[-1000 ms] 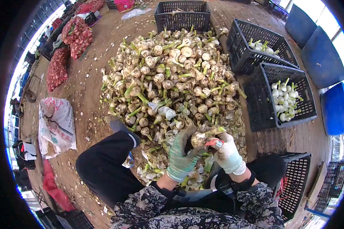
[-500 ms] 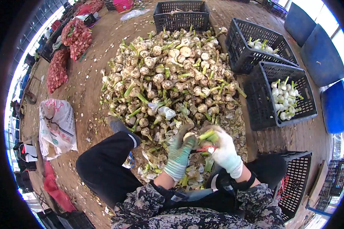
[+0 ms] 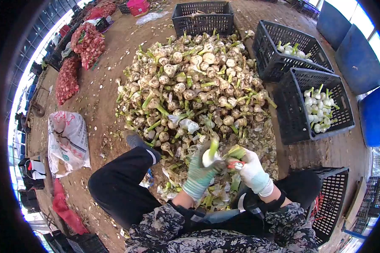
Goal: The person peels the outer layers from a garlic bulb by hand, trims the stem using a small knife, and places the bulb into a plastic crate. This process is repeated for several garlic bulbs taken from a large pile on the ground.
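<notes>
In my gloved left hand (image 3: 198,172) is a white, cleaned garlic bulb (image 3: 208,158) with its green stem pointing up. My right hand (image 3: 253,172), in a pale glove, is closed around a small red-handled tool (image 3: 235,165); I cannot tell its exact kind. Green and tan outer leaves (image 3: 237,152) stick out between that hand's thumb and fingers. Both hands are close together over my lap, fingertips nearly meeting. Just beyond them spreads a large pile of uncleaned garlic (image 3: 190,90) with soil-stained skins and cut stems. Peeled husks (image 3: 173,183) lie below the hands.
Two black crates (image 3: 291,114) (image 3: 278,63) at right contain cleaned white garlic. Another black crate (image 3: 202,25) stands behind the pile, and one more (image 3: 331,206) is by my right knee. At left are a white sack (image 3: 67,143) and red net bags (image 3: 66,82).
The bulb in my left hand has turned stem-up and now shows clean white. My right hand has drawn slightly to the right, with stripped leaves in it.
</notes>
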The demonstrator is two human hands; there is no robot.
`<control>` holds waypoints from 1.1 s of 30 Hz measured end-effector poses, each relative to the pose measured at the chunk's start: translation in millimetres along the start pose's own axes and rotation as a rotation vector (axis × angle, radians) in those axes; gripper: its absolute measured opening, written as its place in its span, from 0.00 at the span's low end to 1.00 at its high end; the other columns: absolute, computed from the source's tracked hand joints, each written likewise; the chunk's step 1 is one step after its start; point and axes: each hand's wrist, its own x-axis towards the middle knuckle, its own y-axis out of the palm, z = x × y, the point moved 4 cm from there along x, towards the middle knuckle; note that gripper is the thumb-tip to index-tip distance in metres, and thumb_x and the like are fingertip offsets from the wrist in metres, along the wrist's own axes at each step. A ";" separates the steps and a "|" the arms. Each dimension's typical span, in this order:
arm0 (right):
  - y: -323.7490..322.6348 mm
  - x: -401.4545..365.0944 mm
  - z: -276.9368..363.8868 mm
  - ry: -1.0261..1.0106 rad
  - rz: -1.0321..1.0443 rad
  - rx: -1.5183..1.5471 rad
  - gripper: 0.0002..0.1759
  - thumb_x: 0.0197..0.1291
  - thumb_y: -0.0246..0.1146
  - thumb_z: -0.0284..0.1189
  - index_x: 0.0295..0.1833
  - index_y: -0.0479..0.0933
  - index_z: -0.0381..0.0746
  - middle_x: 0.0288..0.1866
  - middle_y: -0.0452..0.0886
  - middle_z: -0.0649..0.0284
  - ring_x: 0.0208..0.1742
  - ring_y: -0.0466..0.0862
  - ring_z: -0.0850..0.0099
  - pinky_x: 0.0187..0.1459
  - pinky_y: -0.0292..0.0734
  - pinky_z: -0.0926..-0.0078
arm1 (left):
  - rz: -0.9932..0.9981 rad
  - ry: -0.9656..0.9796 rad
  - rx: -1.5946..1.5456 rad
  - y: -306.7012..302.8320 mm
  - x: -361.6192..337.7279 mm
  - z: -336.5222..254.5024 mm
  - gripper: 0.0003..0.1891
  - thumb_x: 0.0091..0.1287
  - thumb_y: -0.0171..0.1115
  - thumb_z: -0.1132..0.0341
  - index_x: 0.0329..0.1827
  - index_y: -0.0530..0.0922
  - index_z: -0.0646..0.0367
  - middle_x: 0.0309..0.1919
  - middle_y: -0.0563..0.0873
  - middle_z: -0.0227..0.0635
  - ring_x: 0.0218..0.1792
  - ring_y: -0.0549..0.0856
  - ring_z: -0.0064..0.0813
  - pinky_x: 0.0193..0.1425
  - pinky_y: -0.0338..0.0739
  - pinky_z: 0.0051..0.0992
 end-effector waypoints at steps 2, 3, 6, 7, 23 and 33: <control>-13.4 4.6 -9.3 0.013 -0.057 0.107 0.11 0.53 0.54 0.16 0.44 0.71 0.33 0.38 0.78 0.64 0.38 0.77 0.76 0.42 0.73 0.79 | 0.044 -0.259 -0.179 -6.9 -1.5 -4.7 0.29 0.53 0.69 0.65 0.57 0.67 0.60 0.42 0.77 0.29 0.43 0.76 0.22 0.49 0.73 0.21; -25.6 9.9 -4.4 -0.028 -0.109 0.073 0.10 0.54 0.52 0.16 0.43 0.72 0.33 0.35 0.79 0.62 0.36 0.79 0.73 0.41 0.74 0.78 | 0.115 -0.253 -0.284 -5.4 -2.5 -6.2 0.28 0.53 0.68 0.66 0.56 0.67 0.60 0.41 0.77 0.28 0.42 0.77 0.21 0.48 0.73 0.21; -53.7 22.9 -9.4 -0.031 -0.268 -0.149 0.14 0.50 0.55 0.19 0.46 0.72 0.33 0.39 0.79 0.56 0.40 0.80 0.67 0.43 0.75 0.73 | 0.229 -0.215 -0.400 -3.5 2.6 -19.1 0.29 0.53 0.68 0.67 0.58 0.66 0.61 0.44 0.77 0.28 0.43 0.76 0.20 0.49 0.72 0.21; -41.8 20.8 -10.8 -0.104 -0.149 -0.566 0.17 0.48 0.56 0.20 0.48 0.72 0.34 0.43 0.77 0.52 0.43 0.79 0.63 0.45 0.74 0.71 | 0.243 -0.228 -0.389 -9.2 7.8 -13.1 0.31 0.53 0.68 0.68 0.60 0.65 0.60 0.47 0.76 0.29 0.45 0.76 0.21 0.51 0.71 0.21; -16.8 11.6 0.4 0.156 0.182 -0.094 0.21 0.53 0.63 0.36 0.45 0.71 0.31 0.38 0.77 0.63 0.39 0.74 0.81 0.38 0.71 0.82 | 0.313 -0.204 -0.102 -11.9 4.9 -18.5 0.31 0.47 0.68 0.77 0.57 0.68 0.62 0.48 0.78 0.33 0.48 0.78 0.25 0.53 0.73 0.27; -4.9 -2.1 8.5 0.041 0.086 -0.232 0.18 0.53 0.63 0.34 0.42 0.72 0.30 0.37 0.78 0.61 0.38 0.76 0.77 0.42 0.71 0.80 | 0.210 -0.168 0.001 -13.4 2.3 -18.9 0.32 0.45 0.72 0.74 0.55 0.69 0.63 0.47 0.78 0.34 0.47 0.77 0.24 0.53 0.72 0.25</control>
